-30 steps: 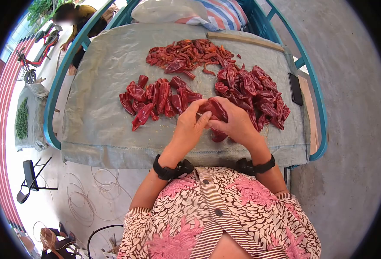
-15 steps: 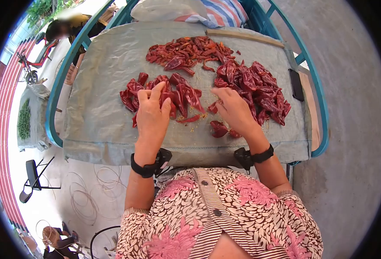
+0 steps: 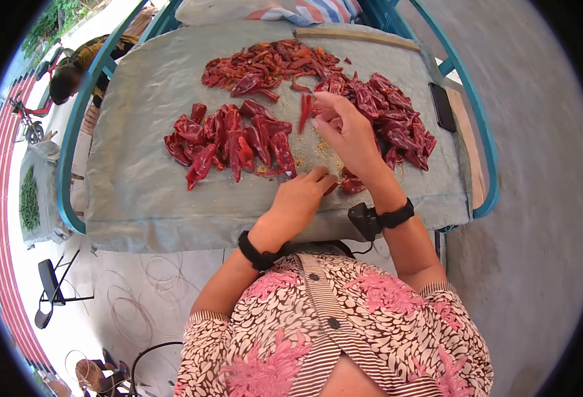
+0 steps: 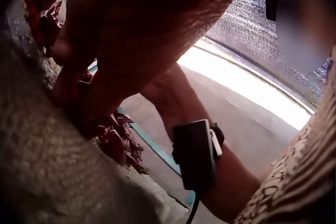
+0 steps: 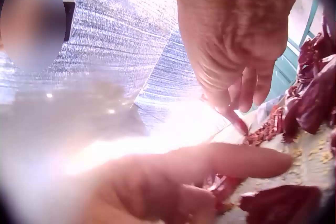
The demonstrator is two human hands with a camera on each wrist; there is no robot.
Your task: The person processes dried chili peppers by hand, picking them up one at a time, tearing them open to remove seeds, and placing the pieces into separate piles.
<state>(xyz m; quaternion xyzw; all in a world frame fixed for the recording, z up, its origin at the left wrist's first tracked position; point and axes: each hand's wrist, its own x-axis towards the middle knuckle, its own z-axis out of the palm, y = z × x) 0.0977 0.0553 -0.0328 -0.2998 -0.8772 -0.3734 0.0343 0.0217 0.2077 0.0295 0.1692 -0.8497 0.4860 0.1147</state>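
A narrow red pepper strip point(image 3: 305, 113) shows right beside the fingertips of my right hand point(image 3: 349, 135), whose thumb and forefinger stand parted. Lower down, my left hand point(image 3: 298, 202) reaches over the near middle of the cloth, its fingertips around a dark red dried pepper point(image 5: 224, 186). Another pepper point(image 3: 353, 182) lies just right of those fingers. To the left spreads a group of whole, wrinkled peppers point(image 3: 228, 135). A taller heap of whole peppers point(image 3: 397, 122) is on the right, partly behind the right hand. Shredded pepper pieces point(image 3: 265, 63) form a pile at the back.
A greenish cloth point(image 3: 132, 165) covers the cart bed, with teal rails point(image 3: 66, 152) along its sides. Pale seeds point(image 3: 323, 147) are scattered mid-cloth. A phone point(image 3: 442, 107) and a wooden strip point(image 3: 357, 37) lie near the edges. Another person point(image 3: 73, 78) is beyond the left rail.
My left hand has come from the left group to the near middle. My right hand has moved away from me, toward the shredded pile. The view has shifted slightly.
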